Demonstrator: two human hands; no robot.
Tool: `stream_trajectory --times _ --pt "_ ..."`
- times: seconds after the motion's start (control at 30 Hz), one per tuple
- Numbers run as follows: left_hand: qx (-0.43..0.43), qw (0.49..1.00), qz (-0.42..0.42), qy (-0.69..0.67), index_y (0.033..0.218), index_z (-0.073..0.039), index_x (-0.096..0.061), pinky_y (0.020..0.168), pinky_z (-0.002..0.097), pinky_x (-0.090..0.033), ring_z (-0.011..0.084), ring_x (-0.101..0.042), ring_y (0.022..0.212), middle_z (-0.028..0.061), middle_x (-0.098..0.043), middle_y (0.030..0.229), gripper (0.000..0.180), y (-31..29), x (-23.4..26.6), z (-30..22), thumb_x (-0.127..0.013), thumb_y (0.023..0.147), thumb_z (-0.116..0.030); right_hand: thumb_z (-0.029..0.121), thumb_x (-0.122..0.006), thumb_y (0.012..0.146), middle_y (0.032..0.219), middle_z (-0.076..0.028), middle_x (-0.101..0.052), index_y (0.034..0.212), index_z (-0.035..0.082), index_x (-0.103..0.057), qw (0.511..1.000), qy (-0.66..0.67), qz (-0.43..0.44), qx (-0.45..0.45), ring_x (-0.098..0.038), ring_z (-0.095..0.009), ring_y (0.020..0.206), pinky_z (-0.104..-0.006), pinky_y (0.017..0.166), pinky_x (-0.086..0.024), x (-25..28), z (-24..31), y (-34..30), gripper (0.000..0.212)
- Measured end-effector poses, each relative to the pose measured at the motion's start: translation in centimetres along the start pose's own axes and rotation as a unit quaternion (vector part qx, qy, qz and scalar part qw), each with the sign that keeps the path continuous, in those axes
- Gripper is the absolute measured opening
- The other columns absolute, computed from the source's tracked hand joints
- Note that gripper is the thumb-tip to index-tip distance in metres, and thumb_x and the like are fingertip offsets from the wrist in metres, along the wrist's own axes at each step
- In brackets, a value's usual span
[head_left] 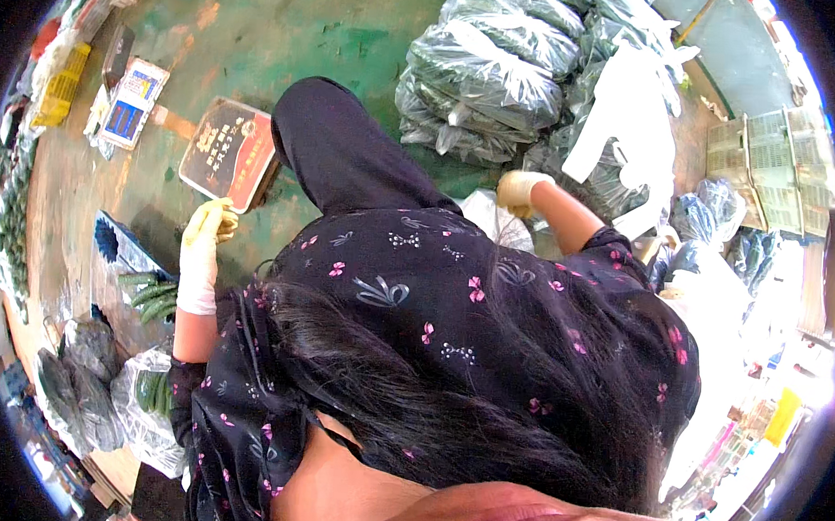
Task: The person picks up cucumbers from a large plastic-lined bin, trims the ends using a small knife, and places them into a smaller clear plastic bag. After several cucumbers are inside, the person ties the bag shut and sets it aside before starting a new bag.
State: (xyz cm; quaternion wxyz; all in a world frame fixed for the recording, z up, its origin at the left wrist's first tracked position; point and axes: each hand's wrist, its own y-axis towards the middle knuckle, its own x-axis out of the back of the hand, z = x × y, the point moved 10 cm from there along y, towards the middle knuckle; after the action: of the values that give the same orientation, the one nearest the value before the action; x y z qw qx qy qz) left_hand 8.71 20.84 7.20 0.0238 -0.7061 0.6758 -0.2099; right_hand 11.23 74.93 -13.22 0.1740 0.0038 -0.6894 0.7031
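A: The worn green floor (pixel 353 34) is spreading widely here. Where are the hands waiting?

B: The left hand (pixel 209 225) is hanging just beside the red-and-black box (pixel 225 154). Its fingers are curling close together, but whether they are pinching something, one cannot tell. The right hand (pixel 521 192) is hanging close to the clear plastic bag (pixel 486 219), which is lying near the black sleeve; whether the fingers are clamping it, the view is not showing.

A: How is this bag probably behaving?

B: It is looking thin, so likely light, soft and slippery; pinching a gathered fold is seeming safest.

A: And the counting?

B: One such box, one yellow crate (pixel 62 87) and at least three cucumbers (pixel 159 300) are showing. The dark filled bags (pixel 486 68) are overlapping, so exact counting is failing.
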Motion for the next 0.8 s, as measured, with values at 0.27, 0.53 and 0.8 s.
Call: stream_trajectory --times 0.27,0.53,0.8 --pt "0.047 0.997 -0.044 0.046 0.103 -0.010 -0.062 0.067 0.0210 -0.044 0.0071 -0.056 0.075 -0.0015 -0.061 0.083 0.026 -1.5 2.1 1.0 -0.050 0.092 -0.031 0.027 -0.054 0.082 0.077 -0.015 -0.064 0.085 -0.001 -0.064 0.993 -0.101 0.014 0.065 -0.062 -0.027 0.064 -0.0390 0.057 -0.050 -7.8 1.6 -3.0 0.030" --pt "0.080 0.988 -0.085 0.100 0.098 -0.011 -0.063 0.065 0.0209 -0.044 0.0079 -0.056 0.069 -0.0002 -0.061 0.078 0.025 -1.3 2.8 0.7 -0.052 0.090 -0.031 0.025 -0.053 0.080 0.076 -0.015 -0.064 0.083 0.000 -0.063 0.983 -0.141 0.037 0.111 -0.061 -0.027 0.063 -0.0389 0.057 -0.050 -9.0 1.8 0.9 0.027" --pt "0.046 0.990 -0.063 0.117 0.103 -0.009 -0.060 0.068 0.0203 -0.044 0.0061 -0.054 0.073 -0.0018 -0.060 0.082 0.027 -0.9 0.8 -1.5 -0.046 0.093 -0.030 0.022 -0.053 0.078 0.075 -0.015 -0.063 0.081 0.000 -0.063 0.972 -0.182 -0.014 0.149 -0.060 -0.027 0.062 -0.0387 0.057 -0.049 -4.6 7.0 6.7 0.024"
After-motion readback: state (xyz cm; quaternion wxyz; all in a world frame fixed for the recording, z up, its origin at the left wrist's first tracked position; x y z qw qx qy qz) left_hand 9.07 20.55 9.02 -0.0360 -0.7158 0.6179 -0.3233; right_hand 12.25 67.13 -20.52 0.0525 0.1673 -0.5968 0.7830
